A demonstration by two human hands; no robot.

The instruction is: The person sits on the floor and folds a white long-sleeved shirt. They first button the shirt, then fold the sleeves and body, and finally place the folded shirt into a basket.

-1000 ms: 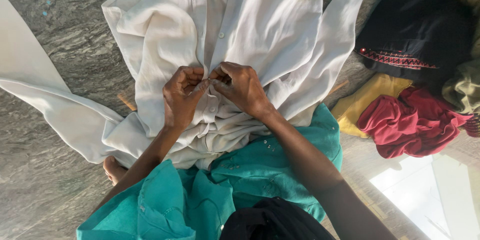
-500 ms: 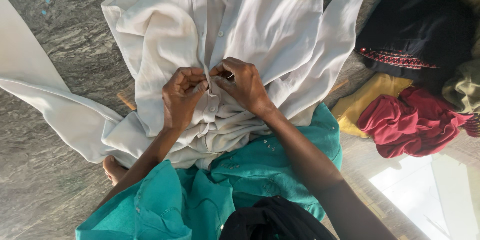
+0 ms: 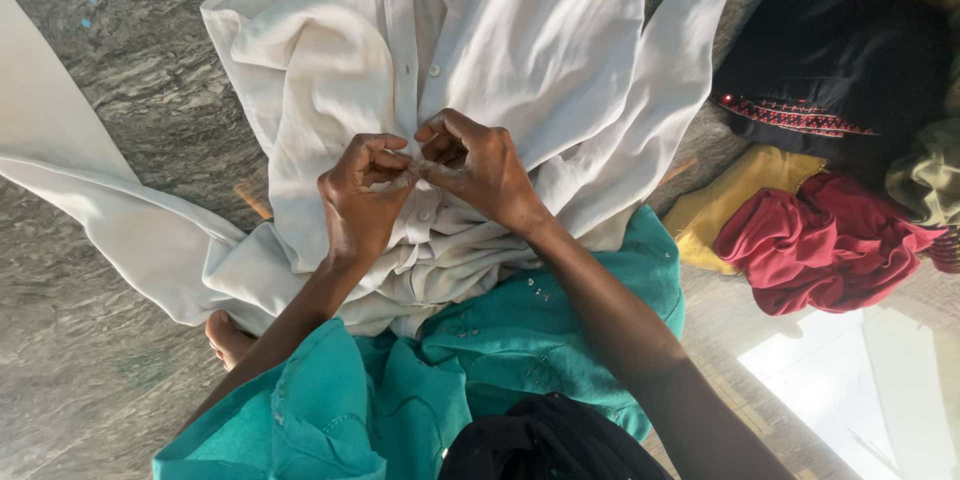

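A white button-front shirt [image 3: 520, 50] lies spread on a grey stone floor [image 3: 130, 70], its sleeves stretched to both sides. My left hand [image 3: 362, 195] and my right hand [image 3: 478, 168] meet over the shirt's button strip at mid-chest. Both pinch the two front edges together between thumb and fingers. One white button shows on the strip just above my hands. The shirt's lower part lies bunched against my teal-clad lap [image 3: 500, 340].
A heap of clothes lies at the right: a black garment with red trim [image 3: 840, 50], a yellow cloth [image 3: 735, 200], a dark red cloth [image 3: 815, 240] and an olive one. My bare foot [image 3: 228, 337] shows at the lower left. Sunlight falls at bottom right.
Both hands have shifted slightly up along the button strip, staying pinched on it. The shirt lies as before.
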